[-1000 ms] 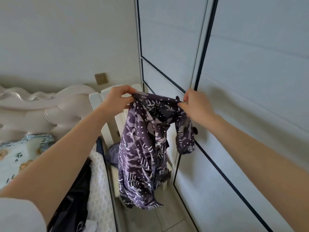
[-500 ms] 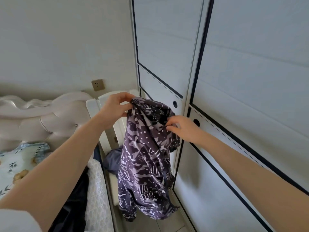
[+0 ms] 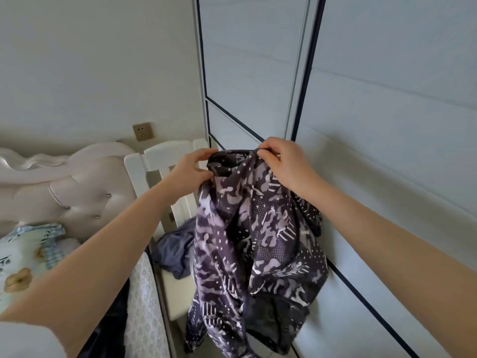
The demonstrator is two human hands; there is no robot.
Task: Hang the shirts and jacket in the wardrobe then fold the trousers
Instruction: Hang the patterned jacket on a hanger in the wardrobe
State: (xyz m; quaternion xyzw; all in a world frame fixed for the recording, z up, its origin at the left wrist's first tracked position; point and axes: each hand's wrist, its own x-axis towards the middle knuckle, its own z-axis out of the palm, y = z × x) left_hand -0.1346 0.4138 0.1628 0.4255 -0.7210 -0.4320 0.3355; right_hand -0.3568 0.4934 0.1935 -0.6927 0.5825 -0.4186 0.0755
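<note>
I hold a purple-and-black patterned shirt (image 3: 253,228) up in the air in front of me, and both of my hands grip its top edge. My left hand (image 3: 189,174) pinches the bunched fabric at the upper left between thumb and fingers. My right hand (image 3: 286,164) has its fingers curled over the upper right of the same edge. The two hands are close together, with only a short span of cloth between them. The shirt hangs down from them in loose folds, crumpled, with its lower hem near the floor.

The shirt is just in front of the wardrobe (image 3: 387,125), whose pale sliding doors with dark trim are closed on my right. Behind the shirt, to its left, stands a white chair (image 3: 165,156). A grey-blue garment (image 3: 173,251) lies heaped on the chair seat against its back edge. Left of the chair is the bed with its padded headboard (image 3: 64,187) and a floral pillow (image 3: 23,257) near the head end. A dark garment (image 3: 113,319) lies along the bed's near edge, beside a lace cover (image 3: 144,306). A wall socket (image 3: 143,131) sits above the chair back.
</note>
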